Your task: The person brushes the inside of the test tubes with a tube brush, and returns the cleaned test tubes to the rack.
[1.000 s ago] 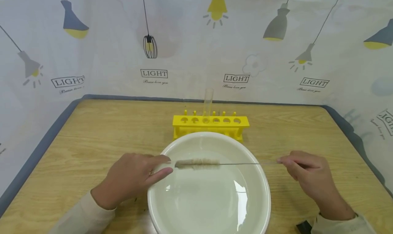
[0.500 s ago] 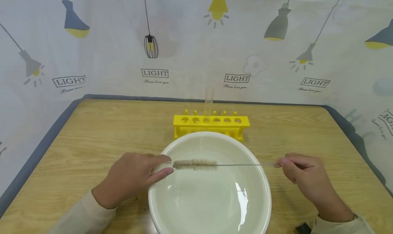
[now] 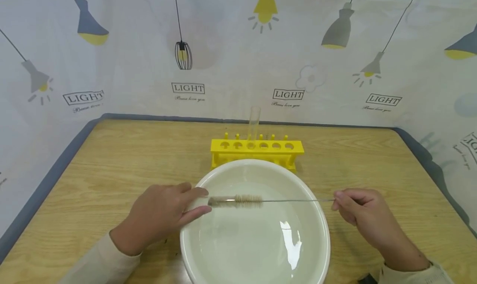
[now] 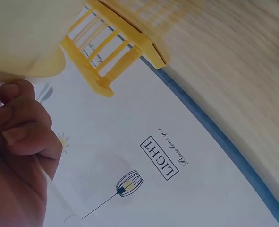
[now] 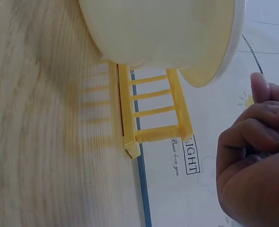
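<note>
In the head view a test tube brush (image 3: 248, 198) with pale bristles and a thin twisted wire lies level above a white basin (image 3: 323, 230) of water. The left part of its bristles is pressed narrow inside a clear test tube (image 3: 225, 199), hard to make out but for a glint. My left hand (image 3: 160, 217) grips this tube over the basin's left rim, thumb and fingers around it. Beyond the right rim, my right hand (image 3: 367, 224) pinches the end of the wire. The right wrist view shows its fingers (image 5: 257, 125) curled.
Behind the basin stands a yellow test tube rack (image 3: 257, 146) with one clear tube (image 3: 254, 124) upright in it. A small black object (image 3: 367, 279) lies by the right sleeve. The wooden table (image 3: 123, 160) ends at a printed curtain (image 3: 231, 48).
My right hand has shifted slightly left, and the brush has slid left with it, deeper into the tube. My left hand has stayed nearly in place.
</note>
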Available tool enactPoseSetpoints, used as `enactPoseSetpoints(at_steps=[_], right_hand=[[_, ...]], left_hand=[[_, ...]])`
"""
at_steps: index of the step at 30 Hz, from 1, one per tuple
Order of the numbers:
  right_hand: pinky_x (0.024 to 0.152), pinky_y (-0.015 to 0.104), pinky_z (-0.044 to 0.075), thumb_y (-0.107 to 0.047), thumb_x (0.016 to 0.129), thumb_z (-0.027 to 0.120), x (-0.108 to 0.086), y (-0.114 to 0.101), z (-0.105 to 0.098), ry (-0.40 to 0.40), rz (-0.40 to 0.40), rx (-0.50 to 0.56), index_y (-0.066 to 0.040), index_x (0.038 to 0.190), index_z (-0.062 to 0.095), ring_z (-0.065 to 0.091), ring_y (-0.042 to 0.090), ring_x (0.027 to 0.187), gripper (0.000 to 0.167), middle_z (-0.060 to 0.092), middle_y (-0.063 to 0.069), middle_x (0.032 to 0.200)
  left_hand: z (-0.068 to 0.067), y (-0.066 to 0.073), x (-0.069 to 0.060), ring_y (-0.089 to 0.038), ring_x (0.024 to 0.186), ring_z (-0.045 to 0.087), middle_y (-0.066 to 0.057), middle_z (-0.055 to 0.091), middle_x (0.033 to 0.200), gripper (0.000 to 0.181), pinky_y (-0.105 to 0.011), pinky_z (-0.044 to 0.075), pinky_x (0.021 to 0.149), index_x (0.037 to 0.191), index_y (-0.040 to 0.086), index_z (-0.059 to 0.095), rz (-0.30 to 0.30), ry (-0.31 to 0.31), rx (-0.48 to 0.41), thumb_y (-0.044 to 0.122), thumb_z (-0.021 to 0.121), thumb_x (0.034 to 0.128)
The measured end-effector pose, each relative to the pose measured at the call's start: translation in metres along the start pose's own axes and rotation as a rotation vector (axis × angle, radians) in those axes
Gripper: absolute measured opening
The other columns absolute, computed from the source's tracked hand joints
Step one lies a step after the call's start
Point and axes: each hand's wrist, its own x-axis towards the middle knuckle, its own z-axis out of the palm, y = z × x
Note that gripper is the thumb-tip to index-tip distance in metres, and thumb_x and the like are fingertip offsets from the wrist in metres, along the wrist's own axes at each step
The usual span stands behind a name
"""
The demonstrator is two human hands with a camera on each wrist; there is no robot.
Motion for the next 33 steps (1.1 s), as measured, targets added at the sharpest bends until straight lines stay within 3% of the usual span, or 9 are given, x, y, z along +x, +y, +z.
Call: enactPoseSetpoints(at_steps=[6,11,19,28,33], right_hand=[[0.041,0.037,0.020,0.007,0.103,0.041,0.001,-0.004,0.002,-0.015,0.043,0.048,-0.006,0.083,0.070,0.020,0.025,0.045,0.038,0.029,0.009,0.052],[0.042,0.037,0.022,0.003,0.104,0.042,0.000,-0.007,0.001,0.006,0.063,0.026,-0.005,0.082,0.069,0.022,0.025,0.045,0.036,0.029,0.008,0.053],[0.043,0.037,0.018,0.000,0.105,0.043,0.002,-0.005,0.000,0.067,0.081,0.081,-0.007,0.079,0.067,0.019,0.025,0.047,0.036,0.027,0.007,0.054],[0.043,0.036,0.014,0.002,0.106,0.041,0.001,0.000,-0.001,0.093,0.097,0.119,-0.007,0.078,0.067,0.015,0.025,0.047,0.039,0.024,0.009,0.056],[0.043,0.036,0.014,0.001,0.106,0.041,0.001,-0.001,-0.002,0.092,0.114,0.120,-0.007,0.077,0.066,0.015,0.025,0.047,0.039,0.023,0.009,0.057]], left_hand=[[-0.006,0.003,0.004,-0.003,0.048,0.035,0.006,0.055,0.071,0.055,-0.017,0.026,0.041,0.097,0.020,0.070,0.006,0.012,0.030,0.057,0.031,0.1053],[-0.012,0.006,0.011,-0.003,0.048,0.029,0.006,0.050,0.071,0.043,-0.017,0.023,0.041,0.088,0.016,0.063,0.013,0.040,0.028,0.041,0.032,0.1046],[-0.014,0.014,0.020,-0.009,0.052,0.044,0.004,0.057,0.079,0.054,-0.023,0.037,0.043,0.093,0.016,0.064,0.022,0.034,0.050,0.046,0.023,0.1088],[-0.006,0.019,0.024,-0.011,0.050,0.045,0.001,0.055,0.078,0.054,-0.025,0.041,0.042,0.097,0.014,0.068,0.091,0.153,0.097,0.046,0.027,0.1096],[-0.004,0.020,0.024,-0.010,0.052,0.042,0.003,0.054,0.078,0.046,-0.022,0.038,0.044,0.098,0.014,0.068,0.099,0.185,0.054,0.045,0.036,0.1084]])
